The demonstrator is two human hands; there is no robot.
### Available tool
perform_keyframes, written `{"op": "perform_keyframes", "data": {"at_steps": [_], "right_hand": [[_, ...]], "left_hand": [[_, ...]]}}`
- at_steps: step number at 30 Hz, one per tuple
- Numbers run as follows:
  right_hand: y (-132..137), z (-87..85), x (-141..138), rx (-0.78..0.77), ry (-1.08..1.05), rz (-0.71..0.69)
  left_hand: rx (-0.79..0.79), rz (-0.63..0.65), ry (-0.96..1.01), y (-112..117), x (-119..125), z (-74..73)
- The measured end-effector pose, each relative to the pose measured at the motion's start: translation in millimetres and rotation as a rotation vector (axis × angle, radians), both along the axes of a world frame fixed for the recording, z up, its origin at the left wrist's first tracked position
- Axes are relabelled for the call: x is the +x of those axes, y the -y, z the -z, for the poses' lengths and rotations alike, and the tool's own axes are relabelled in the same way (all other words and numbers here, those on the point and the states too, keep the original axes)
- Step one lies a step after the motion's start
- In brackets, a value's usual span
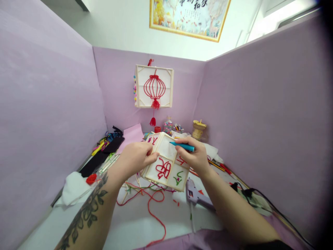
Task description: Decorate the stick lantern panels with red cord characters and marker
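My left hand [136,158] grips the left edge of a small lantern frame [166,166] made of pale wooden sticks and white panels, lifted off the table. Its front panels carry a red yarn character and a green-and-red motif. My right hand [194,156] steadies the frame's right side and pinches a teal marker pen [183,146], which lies across the upper white panel with its tip pointing left. Both hands are closed around what they hold.
A purple glue gun [197,196] lies on the table under my right forearm, with black cables [260,199] to the right. Red yarn [153,205] trails below the frame. A finished lantern panel [154,86] hangs on the back wall above jars and a twine spool [199,129].
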State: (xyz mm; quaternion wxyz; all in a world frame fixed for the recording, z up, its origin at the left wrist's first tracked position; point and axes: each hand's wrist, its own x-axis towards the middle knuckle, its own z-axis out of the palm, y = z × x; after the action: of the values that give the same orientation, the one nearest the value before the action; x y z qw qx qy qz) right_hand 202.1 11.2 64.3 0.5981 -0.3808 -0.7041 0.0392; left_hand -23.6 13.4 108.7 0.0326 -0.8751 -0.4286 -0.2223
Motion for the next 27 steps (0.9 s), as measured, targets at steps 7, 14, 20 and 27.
{"op": "perform_keyframes", "data": {"at_steps": [7,14,20,27], "right_hand": [[-1.1,-0.5,-0.6,0.0,0.021,0.011],[1.5,-0.5,1.0,-0.016,-0.014,-0.007],[1.6,-2.0,0.8,-0.009,-0.003,0.004],[4.5,-4.8,1.9,-0.035,-0.017,-0.01]], "left_hand": [[0.013,0.006,0.012,0.1,-0.4,0.4],[0.0,0.001,0.002,0.0,-0.6,0.9],[0.012,0.007,0.007,0.1,-0.4,0.4],[0.017,0.005,-0.003,-0.1,-0.2,0.7]]}}
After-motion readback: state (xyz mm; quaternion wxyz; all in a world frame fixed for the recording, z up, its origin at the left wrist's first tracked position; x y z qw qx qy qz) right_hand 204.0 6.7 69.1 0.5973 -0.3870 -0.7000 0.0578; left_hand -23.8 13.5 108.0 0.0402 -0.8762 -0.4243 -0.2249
